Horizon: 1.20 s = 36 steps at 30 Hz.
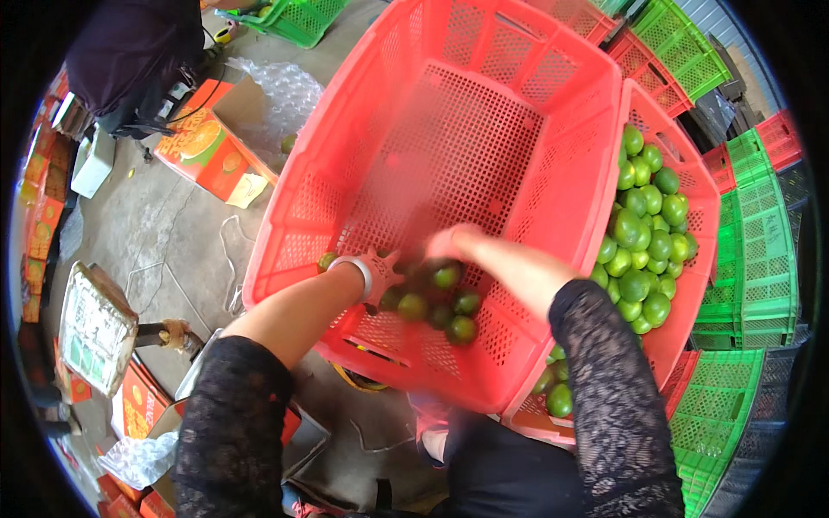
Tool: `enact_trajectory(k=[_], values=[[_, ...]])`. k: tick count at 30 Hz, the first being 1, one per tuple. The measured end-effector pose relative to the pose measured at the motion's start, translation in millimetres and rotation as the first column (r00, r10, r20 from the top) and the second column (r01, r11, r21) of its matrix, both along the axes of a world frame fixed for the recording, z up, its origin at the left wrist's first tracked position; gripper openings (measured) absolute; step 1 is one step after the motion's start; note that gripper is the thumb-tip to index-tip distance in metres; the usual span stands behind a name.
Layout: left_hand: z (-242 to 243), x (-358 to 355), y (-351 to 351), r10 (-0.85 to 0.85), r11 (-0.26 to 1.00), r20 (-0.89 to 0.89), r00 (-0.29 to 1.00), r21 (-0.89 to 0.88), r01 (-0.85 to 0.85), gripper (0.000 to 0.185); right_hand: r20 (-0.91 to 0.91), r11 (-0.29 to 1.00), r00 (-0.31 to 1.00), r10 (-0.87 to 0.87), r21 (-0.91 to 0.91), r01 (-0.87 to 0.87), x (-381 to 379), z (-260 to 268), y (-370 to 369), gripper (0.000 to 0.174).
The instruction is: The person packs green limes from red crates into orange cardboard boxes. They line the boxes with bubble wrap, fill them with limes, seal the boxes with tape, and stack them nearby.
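Note:
Both of my hands reach into a large red perforated plastic crate (570, 149), close to its near left end. Several green citrus fruits (462, 329) lie on the crate's bottom there. My left hand (381, 275), in a pinkish glove with a white band at the wrist, has its fingers spread beside the fruits; whether it touches one is unclear. My right hand (453, 245) is blurred above the fruits, and its fingers are partly hidden. One more fruit (327, 261) sits left of my left wrist.
A second red crate (703, 259) with many green citrus fruits adjoins on the right. Beyond it stand stacked green crates (767, 239). An orange-printed carton (207, 146) and bubble wrap (285, 90) lie at left, with a scale display (97, 330) nearer. Another person (136, 58) is at upper left.

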<state>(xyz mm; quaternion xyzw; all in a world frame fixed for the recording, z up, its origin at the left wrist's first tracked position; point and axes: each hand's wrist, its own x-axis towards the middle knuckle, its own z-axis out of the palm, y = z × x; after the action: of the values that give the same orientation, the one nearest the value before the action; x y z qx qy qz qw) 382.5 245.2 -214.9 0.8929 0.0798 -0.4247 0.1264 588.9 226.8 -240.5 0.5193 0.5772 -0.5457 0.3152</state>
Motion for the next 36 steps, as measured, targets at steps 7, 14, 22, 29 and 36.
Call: enact_trajectory(k=[7, 14, 22, 29, 36], values=[[-42, 40, -15, -0.018, 0.989, -0.002, 1.0, 0.15, 0.018, 0.093, -0.128, 0.97, 0.99, -0.056, 0.229, 0.084, -4, 16, -34, 0.06], [55, 20, -5, 0.03, 0.991, 0.143, 0.989, 0.126, -0.049, 0.073, 0.066, 0.755, 0.763, 0.643, 0.112, -0.646, -13, -15, -32, 0.062], [305, -162, -17, 0.79, 0.613, 0.499, 0.358, -0.638, -0.466, 0.058, 0.219, 0.91, 0.945, 0.245, 0.286, -0.302, -23, -54, -67, 0.102], [366, -431, -208, 0.937, -0.118, 0.013, -0.349, -0.929, -0.35, 0.091, -0.756, 0.84, 0.56, -0.34, 0.024, 0.543, -90, 254, -85, 0.075], [269, -482, -275, 0.868, -0.34, 0.046, -0.495, -0.672, -0.658, 0.05, -0.943, 0.984, 0.298, 0.148, 0.171, 0.052, -317, 368, -119, 0.086]])
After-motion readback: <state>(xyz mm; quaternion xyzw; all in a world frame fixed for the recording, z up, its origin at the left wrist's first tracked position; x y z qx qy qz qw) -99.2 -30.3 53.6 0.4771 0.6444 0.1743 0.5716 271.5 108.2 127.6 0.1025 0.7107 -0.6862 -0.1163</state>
